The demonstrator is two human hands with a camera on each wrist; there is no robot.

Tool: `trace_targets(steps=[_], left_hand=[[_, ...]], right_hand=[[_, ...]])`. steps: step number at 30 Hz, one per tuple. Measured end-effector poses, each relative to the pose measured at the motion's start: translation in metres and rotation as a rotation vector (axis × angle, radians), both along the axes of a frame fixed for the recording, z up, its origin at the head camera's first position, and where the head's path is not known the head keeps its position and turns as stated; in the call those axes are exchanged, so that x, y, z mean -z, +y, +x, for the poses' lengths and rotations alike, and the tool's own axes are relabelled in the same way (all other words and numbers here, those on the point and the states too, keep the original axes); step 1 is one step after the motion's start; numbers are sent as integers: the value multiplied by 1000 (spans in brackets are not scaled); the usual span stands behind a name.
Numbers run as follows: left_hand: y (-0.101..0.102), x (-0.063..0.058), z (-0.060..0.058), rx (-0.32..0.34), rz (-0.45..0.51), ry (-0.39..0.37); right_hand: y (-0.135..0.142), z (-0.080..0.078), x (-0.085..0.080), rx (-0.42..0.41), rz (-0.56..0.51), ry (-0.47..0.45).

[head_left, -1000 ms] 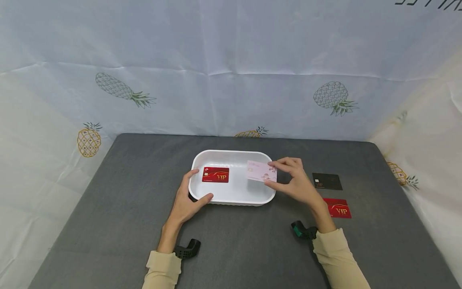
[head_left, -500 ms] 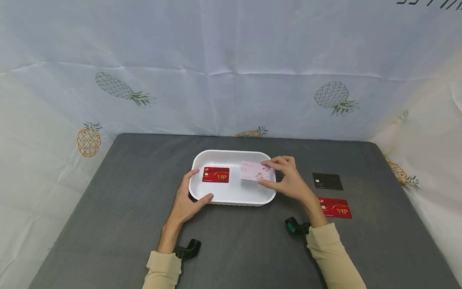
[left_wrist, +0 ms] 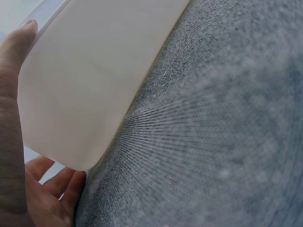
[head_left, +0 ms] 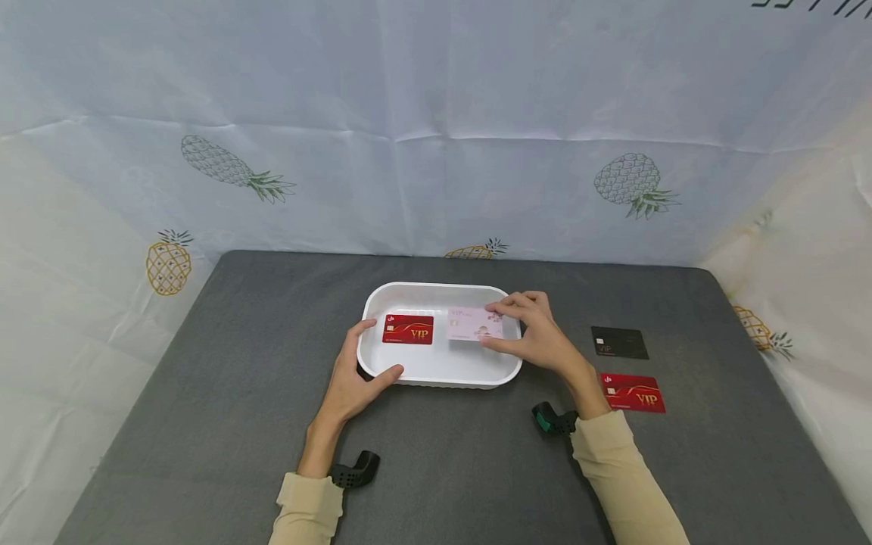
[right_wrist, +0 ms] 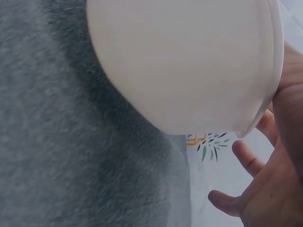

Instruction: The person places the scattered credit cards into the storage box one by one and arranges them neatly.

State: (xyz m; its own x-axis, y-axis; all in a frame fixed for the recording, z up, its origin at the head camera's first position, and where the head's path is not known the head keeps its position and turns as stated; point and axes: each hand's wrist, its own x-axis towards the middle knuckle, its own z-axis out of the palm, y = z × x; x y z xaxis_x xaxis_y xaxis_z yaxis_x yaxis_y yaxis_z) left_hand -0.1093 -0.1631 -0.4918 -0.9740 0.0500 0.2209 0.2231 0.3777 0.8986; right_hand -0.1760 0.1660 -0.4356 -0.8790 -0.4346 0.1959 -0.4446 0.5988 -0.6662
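Note:
A white plastic tray [head_left: 436, 371] sits on the grey table. My left hand [head_left: 354, 378] holds its left end, thumb at the front rim and fingers round the side; the left wrist view shows that thumb [left_wrist: 14, 52] by the tray's outer wall. Inside, on the left, lies a red VIP card [head_left: 407, 329]. My right hand [head_left: 538, 333] pinches a pale pink VIP card [head_left: 470, 323] by its right end, over the tray's right half. In the right wrist view, the tray wall [right_wrist: 189, 61] hides the card, and several fingers [right_wrist: 251, 158] show beyond the rim.
To the right of the tray, a black VIP card [head_left: 620, 343] and a second red VIP card [head_left: 633, 393] lie on the table, one behind the other. A pineapple-print cloth [head_left: 436, 189] hangs behind the table [head_left: 238, 363].
My right hand has moved left and slightly down with the pink card, bringing it beside the red card in the tray. The left hand and tray have stayed put.

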Motion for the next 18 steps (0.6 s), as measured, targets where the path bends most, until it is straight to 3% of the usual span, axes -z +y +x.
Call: trace_targets(steps=[18], left_hand=[[1, -2, 1, -1, 3, -9]], right_hand=[[-19, -7, -8, 6, 124, -73]])
